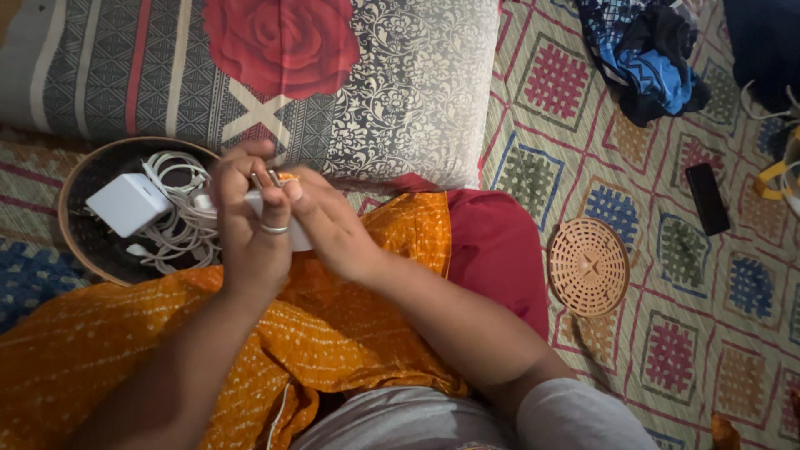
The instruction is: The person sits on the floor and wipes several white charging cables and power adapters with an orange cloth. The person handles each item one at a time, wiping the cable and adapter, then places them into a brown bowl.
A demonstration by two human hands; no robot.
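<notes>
Both my hands meet over my lap, above orange dotted cloth [350,325]. My left hand [250,229], with a ring on one finger, grips a white charger plug [296,237] whose metal prongs point up. My right hand [329,221] pinches the top of the same plug by the prongs. Just left of my hands sits a round dark basket [79,233] with a white power adapter [129,204] and coiled white cables [179,229] in it.
A large pillow [275,75] with a red rose print lies ahead. On the patterned mat to the right are a small round woven lid [588,267], a black phone [707,198], bundled blue and dark clothes [646,54] and red cloth [496,246].
</notes>
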